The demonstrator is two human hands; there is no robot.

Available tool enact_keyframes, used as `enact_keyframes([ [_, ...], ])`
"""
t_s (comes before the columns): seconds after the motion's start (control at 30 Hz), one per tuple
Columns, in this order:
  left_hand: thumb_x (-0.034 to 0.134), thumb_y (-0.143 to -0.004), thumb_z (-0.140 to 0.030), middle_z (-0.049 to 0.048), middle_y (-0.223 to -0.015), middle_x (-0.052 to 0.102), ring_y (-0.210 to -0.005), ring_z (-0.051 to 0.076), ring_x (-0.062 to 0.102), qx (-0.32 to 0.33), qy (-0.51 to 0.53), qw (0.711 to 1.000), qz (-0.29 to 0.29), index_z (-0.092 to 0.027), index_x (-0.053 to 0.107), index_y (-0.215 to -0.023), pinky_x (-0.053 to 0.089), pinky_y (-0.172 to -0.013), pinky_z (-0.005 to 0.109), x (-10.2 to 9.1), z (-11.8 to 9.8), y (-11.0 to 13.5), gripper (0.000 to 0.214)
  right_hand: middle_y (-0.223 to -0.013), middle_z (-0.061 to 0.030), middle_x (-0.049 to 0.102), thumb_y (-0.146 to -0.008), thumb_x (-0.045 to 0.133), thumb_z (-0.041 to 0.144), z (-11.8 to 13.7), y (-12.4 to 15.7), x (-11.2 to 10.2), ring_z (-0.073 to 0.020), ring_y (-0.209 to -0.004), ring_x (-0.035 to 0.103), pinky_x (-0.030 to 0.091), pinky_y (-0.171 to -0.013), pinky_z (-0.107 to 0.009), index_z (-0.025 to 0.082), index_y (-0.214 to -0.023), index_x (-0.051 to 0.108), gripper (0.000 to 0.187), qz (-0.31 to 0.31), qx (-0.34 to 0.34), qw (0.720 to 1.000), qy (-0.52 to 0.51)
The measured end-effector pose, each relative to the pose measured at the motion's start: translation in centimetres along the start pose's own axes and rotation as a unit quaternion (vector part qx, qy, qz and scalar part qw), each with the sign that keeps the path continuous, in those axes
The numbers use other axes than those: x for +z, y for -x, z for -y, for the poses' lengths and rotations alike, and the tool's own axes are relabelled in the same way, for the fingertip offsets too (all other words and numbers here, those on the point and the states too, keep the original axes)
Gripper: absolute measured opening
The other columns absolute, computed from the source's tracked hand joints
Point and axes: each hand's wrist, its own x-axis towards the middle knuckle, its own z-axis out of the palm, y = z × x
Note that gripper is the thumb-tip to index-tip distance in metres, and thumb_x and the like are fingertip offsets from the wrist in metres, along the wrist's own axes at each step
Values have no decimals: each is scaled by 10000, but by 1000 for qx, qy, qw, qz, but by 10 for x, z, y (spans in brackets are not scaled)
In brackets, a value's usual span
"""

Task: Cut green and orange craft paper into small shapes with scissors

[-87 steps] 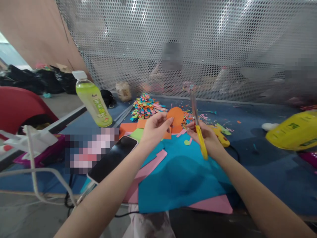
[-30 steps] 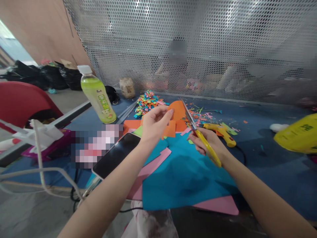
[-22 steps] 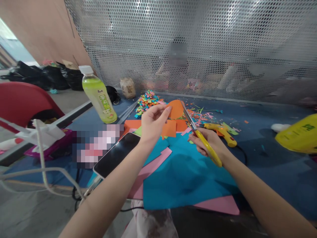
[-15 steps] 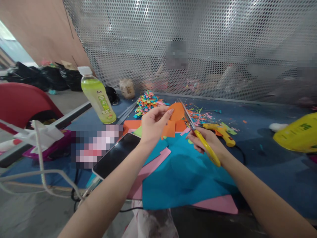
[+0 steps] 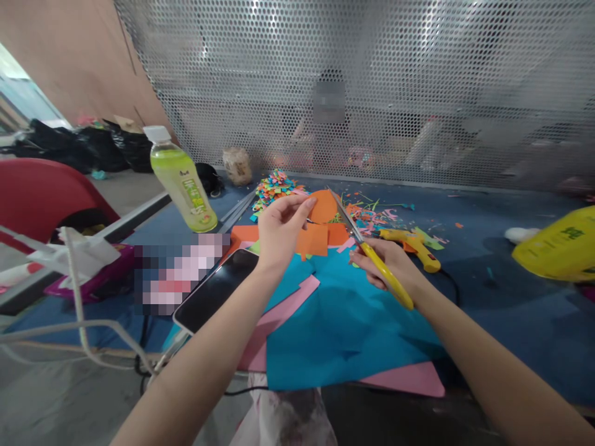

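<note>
My left hand [image 5: 284,228] pinches a rounded piece of orange paper [image 5: 324,207] by its left edge, above the table. In my right hand [image 5: 388,263] is a pair of yellow-handled scissors [image 5: 388,272], its blades pointing up and away along the paper's right side. Below both hands lie orange paper pieces [image 5: 312,238] and a large blue sheet [image 5: 334,328], with pink paper [image 5: 413,379] sticking out from under it. A heap of small coloured paper bits [image 5: 274,189] sits behind my left hand.
A yellow glue gun [image 5: 416,248] lies right of the scissors, among paper scraps [image 5: 367,214]. On the left are a phone [image 5: 218,291], a green drink bottle [image 5: 183,183] and a purple tissue box [image 5: 95,279]. A perforated metal panel [image 5: 372,74] stands behind the table.
The orange piece has moved slightly left with my left hand and now looks rounder, its right side trimmed. The scissors' tips have shifted left a little.
</note>
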Motion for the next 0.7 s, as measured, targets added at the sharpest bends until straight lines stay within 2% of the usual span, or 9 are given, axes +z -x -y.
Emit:
enact_keyframes([
  [0.13,726,-689,-325,-12,-643,636,-462,46,498,1,1,1000,0,-177,682,-744,428,-460,197,-1,0,0,164,-633,21,499,-717,637,505,-2,-1,0,-57,-421,362,255,-380,-227,199,-656,433,373,-3,-9,1000,14],
  [0.33,723,-690,-326,-18,-586,616,-458,48,506,2,-19,999,36,-165,681,-738,430,-447,188,1,-1,3,174,-596,39,429,-724,629,511,-4,-2,0,-73,-454,378,285,-394,-223,202,-686,459,355,-11,-20,1000,9],
  [0.53,729,-684,-322,-12,-616,631,-456,46,503,-3,-31,999,18,-162,682,-729,430,-449,191,0,-3,2,172,-594,36,465,-718,633,504,-3,0,-1,-61,-415,373,257,-376,-218,199,-669,454,357,-16,-9,1000,11],
  [0.7,715,-706,-322,1,-667,648,-489,53,510,15,-17,1000,2,-170,689,-774,432,-461,195,-2,0,-1,169,-503,63,410,-733,623,501,1,2,-1,-66,-369,370,246,-368,-221,204,-653,453,352,3,4,999,37],
])
